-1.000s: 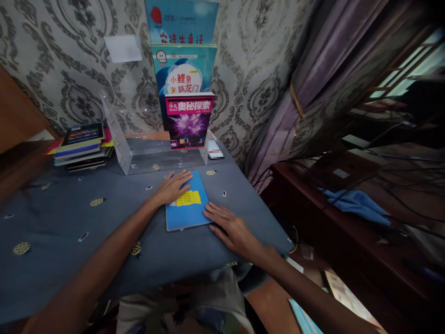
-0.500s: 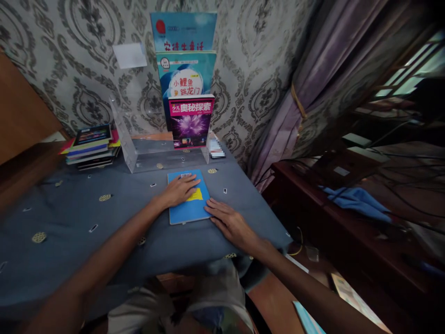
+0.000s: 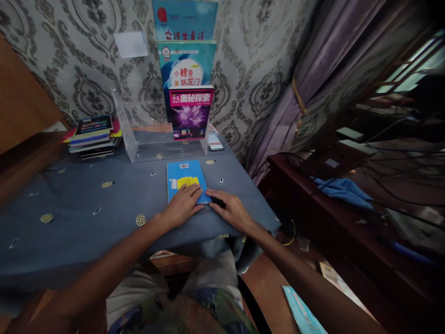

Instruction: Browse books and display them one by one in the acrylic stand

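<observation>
A blue book (image 3: 186, 171) lies flat on the cloth-covered table, its barcode and a yellow patch facing up. My left hand (image 3: 182, 204) rests on the lower part of the book with its fingers stretched out. At the book's lower right corner, my right hand (image 3: 231, 208) touches the edge with extended fingers, the thumb apart from them. Behind the book stands a clear acrylic rack (image 3: 149, 153). In it, upright one behind the other, are a pink-and-purple book (image 3: 190, 113), a teal book (image 3: 205, 60) and a taller blue-green book (image 3: 187, 18).
A stack of books (image 3: 93, 137) sits at the back left of the table (image 3: 69, 204). A small pale item (image 3: 214, 141) lies right of the rack. On the right are a purple curtain (image 3: 278, 111) and a dark red cabinet (image 3: 295, 195) carrying cables and a blue cloth (image 3: 342, 192).
My left hand has slid from the book's upper part down to its lower part, uncovering the barcode. My right hand has shifted down to the lower right corner. The view has tilted down slightly.
</observation>
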Demonstrator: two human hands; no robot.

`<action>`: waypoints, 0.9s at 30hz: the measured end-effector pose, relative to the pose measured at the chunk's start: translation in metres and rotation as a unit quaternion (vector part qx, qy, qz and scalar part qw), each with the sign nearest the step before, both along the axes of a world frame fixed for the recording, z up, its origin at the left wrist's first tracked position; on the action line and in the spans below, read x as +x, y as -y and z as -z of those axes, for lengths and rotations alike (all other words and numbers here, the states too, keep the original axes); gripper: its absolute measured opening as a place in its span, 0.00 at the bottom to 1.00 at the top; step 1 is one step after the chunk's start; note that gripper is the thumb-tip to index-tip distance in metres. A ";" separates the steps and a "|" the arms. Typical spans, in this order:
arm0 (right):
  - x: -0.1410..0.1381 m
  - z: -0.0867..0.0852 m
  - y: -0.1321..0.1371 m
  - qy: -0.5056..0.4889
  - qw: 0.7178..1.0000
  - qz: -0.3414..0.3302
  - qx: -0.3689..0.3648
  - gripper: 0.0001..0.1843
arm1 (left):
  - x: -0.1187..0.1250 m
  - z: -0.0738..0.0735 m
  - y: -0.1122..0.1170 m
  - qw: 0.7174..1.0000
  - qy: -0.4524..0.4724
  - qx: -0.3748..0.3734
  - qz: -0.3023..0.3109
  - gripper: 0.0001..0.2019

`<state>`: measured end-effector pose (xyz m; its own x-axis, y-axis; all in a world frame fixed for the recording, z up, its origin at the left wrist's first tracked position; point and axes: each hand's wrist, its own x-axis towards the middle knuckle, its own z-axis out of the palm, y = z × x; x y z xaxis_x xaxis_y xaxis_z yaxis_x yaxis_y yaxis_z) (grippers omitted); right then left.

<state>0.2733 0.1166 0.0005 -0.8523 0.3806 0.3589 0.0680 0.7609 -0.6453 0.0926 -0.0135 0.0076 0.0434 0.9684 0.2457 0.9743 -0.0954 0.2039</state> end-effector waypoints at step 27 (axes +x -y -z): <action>0.003 -0.005 -0.001 -0.070 0.993 -0.006 -0.099 0.24 | 0.015 -0.045 -0.009 0.990 -0.112 -0.078 -0.027 0.16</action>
